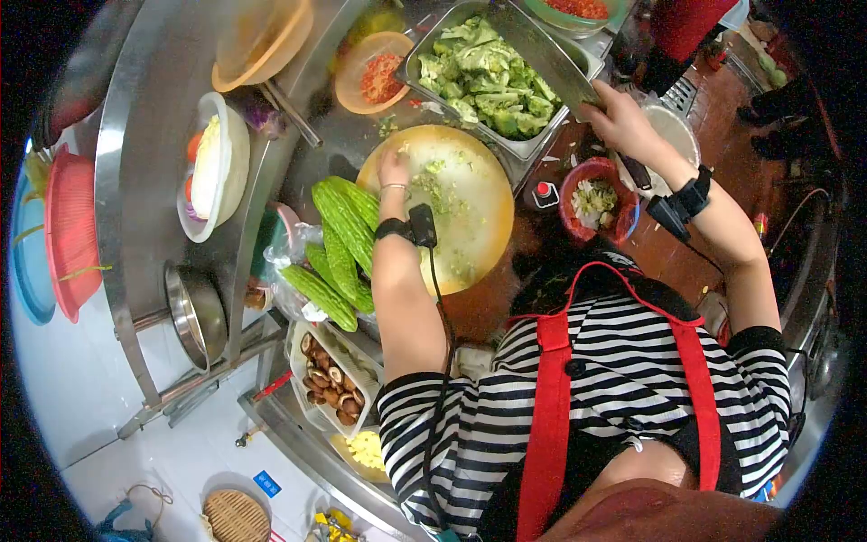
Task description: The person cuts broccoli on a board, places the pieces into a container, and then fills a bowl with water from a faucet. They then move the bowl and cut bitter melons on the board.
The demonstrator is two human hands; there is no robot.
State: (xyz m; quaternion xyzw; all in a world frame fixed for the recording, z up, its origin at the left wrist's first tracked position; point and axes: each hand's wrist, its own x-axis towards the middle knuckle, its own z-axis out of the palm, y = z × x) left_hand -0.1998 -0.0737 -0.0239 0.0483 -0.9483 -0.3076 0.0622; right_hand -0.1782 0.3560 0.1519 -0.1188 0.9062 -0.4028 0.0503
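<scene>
A cleaver [562, 68] is in my right hand [623, 126], the fingers closed around it where handle meets blade. Its broad blade slants across the right side of a metal tray [417, 56] heaped with chopped green vegetable [492, 77]. At the upper left part of the round cutting board [470, 226] is my left hand [394, 169], its fingers blurred and mostly hidden. Small green scraps [438, 190] are scattered over the board. Several whole bitter melons [339, 244] lie beside my left forearm.
An orange bowl of chopped red chili [381, 79] stands left of the tray. Right of the board are a red bucket of scraps [593, 200] and a red-capped bottle [545, 192]. Mushrooms [332, 379] fill a white basket below the melons. Bowls line the metal shelf [135, 181] at left.
</scene>
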